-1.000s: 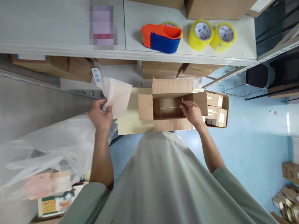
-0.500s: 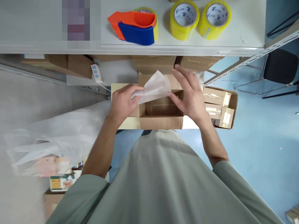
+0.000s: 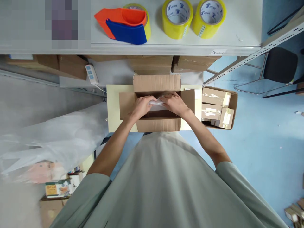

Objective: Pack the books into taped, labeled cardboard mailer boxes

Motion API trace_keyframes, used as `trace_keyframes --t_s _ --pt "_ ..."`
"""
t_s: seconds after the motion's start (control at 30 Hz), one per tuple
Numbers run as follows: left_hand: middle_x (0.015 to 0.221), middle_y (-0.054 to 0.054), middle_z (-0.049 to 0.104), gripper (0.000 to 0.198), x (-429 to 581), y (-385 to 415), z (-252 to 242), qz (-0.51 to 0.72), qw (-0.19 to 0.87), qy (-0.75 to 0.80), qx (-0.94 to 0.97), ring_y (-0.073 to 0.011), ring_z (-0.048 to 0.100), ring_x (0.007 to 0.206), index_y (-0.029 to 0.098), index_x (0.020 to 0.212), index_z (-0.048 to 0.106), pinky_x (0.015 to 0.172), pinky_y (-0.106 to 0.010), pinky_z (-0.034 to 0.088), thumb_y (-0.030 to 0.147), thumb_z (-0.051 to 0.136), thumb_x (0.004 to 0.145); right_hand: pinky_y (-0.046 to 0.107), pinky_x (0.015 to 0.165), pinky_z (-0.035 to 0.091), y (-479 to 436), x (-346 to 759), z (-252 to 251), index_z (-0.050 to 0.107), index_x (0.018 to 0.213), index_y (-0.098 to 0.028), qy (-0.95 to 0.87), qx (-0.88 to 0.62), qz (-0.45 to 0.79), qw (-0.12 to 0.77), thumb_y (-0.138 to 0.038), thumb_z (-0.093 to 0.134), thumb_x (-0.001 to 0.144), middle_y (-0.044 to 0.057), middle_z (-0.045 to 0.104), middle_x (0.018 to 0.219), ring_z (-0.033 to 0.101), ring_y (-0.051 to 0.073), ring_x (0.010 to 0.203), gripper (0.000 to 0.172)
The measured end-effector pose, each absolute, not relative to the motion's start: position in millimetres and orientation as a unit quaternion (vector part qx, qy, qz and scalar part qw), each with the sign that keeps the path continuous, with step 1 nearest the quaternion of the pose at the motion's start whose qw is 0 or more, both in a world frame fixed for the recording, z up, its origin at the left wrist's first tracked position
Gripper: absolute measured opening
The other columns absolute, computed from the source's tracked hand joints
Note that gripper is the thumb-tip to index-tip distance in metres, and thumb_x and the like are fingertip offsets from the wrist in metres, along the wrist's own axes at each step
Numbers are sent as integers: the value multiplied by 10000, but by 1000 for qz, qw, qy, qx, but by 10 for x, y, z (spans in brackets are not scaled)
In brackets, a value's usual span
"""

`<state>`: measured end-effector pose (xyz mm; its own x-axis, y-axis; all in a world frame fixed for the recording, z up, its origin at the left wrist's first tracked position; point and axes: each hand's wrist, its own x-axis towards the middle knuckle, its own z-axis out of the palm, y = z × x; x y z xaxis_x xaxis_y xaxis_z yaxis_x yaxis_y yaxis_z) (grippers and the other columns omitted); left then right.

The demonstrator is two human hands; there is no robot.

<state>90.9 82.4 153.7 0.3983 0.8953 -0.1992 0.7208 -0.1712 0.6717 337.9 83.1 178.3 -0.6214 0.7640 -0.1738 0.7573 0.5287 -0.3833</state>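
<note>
An open brown cardboard box point(image 3: 156, 83) stands on a pale yellow board point(image 3: 112, 107) just ahead of me, all its flaps folded out. Both my hands are down inside it. My left hand point(image 3: 142, 106) and my right hand point(image 3: 174, 103) press with curled fingers on a crumpled white sheet of paper point(image 3: 156, 104), which shows only between them. The rest of the sheet is hidden by my hands and the box walls.
On the grey shelf point(image 3: 166, 49) above lie an orange and blue tape dispenser point(image 3: 123, 23) and two yellow tape rolls point(image 3: 177, 17). A carton of small taped boxes point(image 3: 219, 107) sits to the right on the blue floor. A large white plastic bag point(image 3: 54, 139) lies to the left.
My left hand carried the white sheet from the left over to the box. Both hands then went down into the box with it, and the sheet is now crumpled inside.
</note>
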Motion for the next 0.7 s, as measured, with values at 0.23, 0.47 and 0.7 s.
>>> trace_keyframes --t_s 0.23,0.47,0.7 --pt "1195 -81 882 376 965 845 1110 85 385 533 749 -296 827 1169 249 1163 844 1041 -372 603 21 702 900 422 1293 380 810 3199 1623 777 1451 -143 -853 -456 227 -112 -99 482 1140 185 836 1334 779 274 1256 431" --pt "1153 -124 881 435 1031 870 843 9 388 517 763 -321 828 1173 217 1230 838 1016 -372 602 5 669 890 421 1284 380 804 3112 1437 807 1445 -168 -830 -468 243 -180 -83 463 1124 185 840 1348 780 273 1266 479" --pt "1199 -157 861 448 1055 811 626 -20 393 500 771 -332 815 1153 205 1304 820 1045 -436 596 78 616 926 451 1268 416 817 3052 1174 832 1399 -147 -799 -489 276 -215 -99 451 1097 227 835 1329 784 295 1273 488"
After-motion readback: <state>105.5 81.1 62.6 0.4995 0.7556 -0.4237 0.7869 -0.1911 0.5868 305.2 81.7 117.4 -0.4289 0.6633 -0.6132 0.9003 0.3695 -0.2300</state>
